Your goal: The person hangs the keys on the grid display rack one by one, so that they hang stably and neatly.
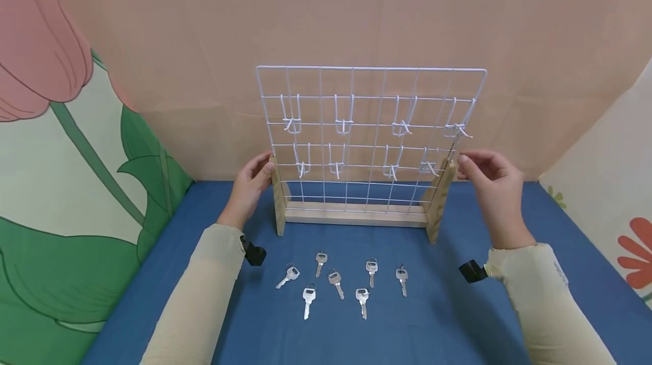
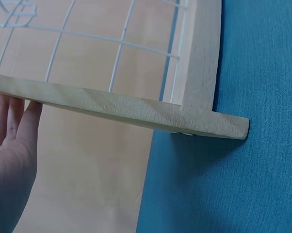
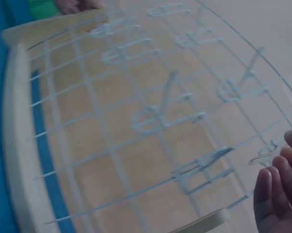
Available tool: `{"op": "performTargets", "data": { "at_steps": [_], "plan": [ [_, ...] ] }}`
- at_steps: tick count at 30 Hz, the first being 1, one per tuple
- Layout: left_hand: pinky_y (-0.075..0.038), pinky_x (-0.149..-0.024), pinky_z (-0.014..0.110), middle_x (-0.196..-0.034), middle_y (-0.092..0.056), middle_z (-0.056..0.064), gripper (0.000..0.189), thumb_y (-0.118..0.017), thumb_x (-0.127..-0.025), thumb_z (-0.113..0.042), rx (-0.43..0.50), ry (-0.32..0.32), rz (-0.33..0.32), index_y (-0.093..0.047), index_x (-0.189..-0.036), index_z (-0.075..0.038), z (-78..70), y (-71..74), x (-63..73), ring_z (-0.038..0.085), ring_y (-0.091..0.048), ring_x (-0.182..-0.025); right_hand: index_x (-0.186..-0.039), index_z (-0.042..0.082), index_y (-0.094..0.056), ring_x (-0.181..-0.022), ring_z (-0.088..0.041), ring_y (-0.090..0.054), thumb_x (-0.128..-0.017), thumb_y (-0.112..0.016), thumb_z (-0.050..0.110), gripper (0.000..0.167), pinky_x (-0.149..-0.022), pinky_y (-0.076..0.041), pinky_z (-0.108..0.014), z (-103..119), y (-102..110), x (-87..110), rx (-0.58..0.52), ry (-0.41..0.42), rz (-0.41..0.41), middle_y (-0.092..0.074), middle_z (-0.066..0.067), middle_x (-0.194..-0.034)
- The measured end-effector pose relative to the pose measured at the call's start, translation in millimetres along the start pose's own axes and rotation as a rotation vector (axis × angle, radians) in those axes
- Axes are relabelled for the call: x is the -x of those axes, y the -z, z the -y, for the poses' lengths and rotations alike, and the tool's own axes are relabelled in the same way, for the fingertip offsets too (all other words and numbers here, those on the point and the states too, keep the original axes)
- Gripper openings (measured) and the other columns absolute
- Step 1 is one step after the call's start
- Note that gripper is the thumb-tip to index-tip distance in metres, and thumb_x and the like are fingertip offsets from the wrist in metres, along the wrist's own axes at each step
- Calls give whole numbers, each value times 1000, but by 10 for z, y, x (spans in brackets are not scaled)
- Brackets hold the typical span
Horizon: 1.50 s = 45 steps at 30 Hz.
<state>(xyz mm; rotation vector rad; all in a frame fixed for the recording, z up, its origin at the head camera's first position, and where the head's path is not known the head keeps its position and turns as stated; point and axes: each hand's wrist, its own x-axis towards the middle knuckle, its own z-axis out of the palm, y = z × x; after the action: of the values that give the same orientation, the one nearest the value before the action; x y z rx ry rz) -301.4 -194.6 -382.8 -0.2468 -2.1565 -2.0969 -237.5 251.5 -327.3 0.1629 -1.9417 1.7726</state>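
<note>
A white wire grid rack (image 1: 372, 67) with two rows of hooks stands on a wooden base (image 1: 356, 215). My left hand (image 1: 249, 187) holds the rack's left wooden side post (image 1: 278, 201), fingers behind and thumb in front. In the left wrist view the left hand's fingers (image 2: 27, 124) touch that post (image 2: 136, 111). One key (image 1: 451, 149) hangs at the upper right hook (image 1: 458, 129). My right hand (image 1: 491, 184) is just right of it, fingers loosely bent, seemingly apart from the key. In the right wrist view its fingertips (image 3: 282, 165) are beside a hook (image 3: 267, 153).
Several silver keys lie spread in front of the rack, among them one key (image 1: 309, 300) at the front and one key (image 1: 402, 280) at the right. Blue cloth (image 1: 397, 336) covers the table. A tan backdrop (image 1: 204, 42) rises behind the rack.
</note>
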Motion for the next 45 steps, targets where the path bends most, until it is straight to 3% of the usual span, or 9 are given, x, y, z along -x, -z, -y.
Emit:
{"op": "performTargets", "data": {
  "at_steps": [5,8,15,22,27,35,39,42,45],
  "plan": [
    [-38,-113,44,-152,-42,18,56,-54,-106,-29,-21,7,-16,-40,-155,-7,-19,46,8,28,-44,-138,-111,2,-72,-87,-8,-63,-98,-71,19,21,-76,-54,-15,-314,-72,331,353,37,287,-69,1,-103],
    [-38,-113,44,-151,-42,18,54,-53,-106,-26,-6,-2,-14,-40,-154,-5,-22,39,-7,26,-45,-136,-106,8,-74,-88,-9,-62,-97,-72,17,14,-78,-54,-20,-544,-86,448,469,32,499,-69,-1,-104],
    [-40,-112,44,-151,-41,22,52,-52,-107,-21,37,-14,-4,-39,-154,-2,1,-20,-24,23,-48,-131,-108,8,-75,-86,-9,-63,-93,-75,14,16,-76,-57,-30,-988,-58,539,481,12,889,-70,-1,-103],
    [-40,-112,41,-151,-42,20,53,-52,-107,-23,12,8,-12,-39,-154,-4,-2,-21,-23,24,-47,-133,-100,10,-74,-84,-8,-62,-93,-72,5,9,-71,-56,-28,-1128,-94,537,404,33,1095,-68,-4,-99],
    [-42,-111,40,-149,-43,22,51,-51,-107,-19,48,-5,-14,-39,-153,-1,21,-32,-41,19,-50,-126,-93,14,-74,-78,-6,-60,-92,-73,3,10,-67,-55,-27,-1115,-129,545,409,13,1124,-65,0,-93],
    [-41,-111,41,-147,-46,16,53,-54,-106,-25,17,6,-29,-41,-153,-5,30,-12,-52,23,-49,-131,-93,18,-74,-80,-5,-58,-95,-72,10,9,-68,-54,-26,-1125,-146,573,465,45,1068,-66,7,-94],
    [-39,-113,43,-148,-45,17,54,-54,-106,-26,11,4,-32,-41,-154,-5,31,-12,-50,26,-47,-134,-95,17,-74,-82,-4,-62,-96,-71,11,7,-71,-56,-27,-1093,-145,598,484,80,987,-69,9,-92],
    [-39,-113,43,-148,-45,17,53,-54,-106,-25,16,4,-32,-41,-153,-5,34,-18,-50,27,-47,-134,-95,18,-74,-81,-4,-63,-95,-72,11,7,-72,-56,-28,-1043,-146,623,504,102,882,-69,9,-91],
    [-40,-112,42,-147,-46,16,54,-55,-105,-26,19,9,-35,-41,-153,-6,31,-16,-51,26,-48,-133,-97,16,-76,-83,-7,-64,-94,-73,11,6,-73,-56,-27,-973,-173,637,484,63,748,-71,6,-93]
  ]
}}
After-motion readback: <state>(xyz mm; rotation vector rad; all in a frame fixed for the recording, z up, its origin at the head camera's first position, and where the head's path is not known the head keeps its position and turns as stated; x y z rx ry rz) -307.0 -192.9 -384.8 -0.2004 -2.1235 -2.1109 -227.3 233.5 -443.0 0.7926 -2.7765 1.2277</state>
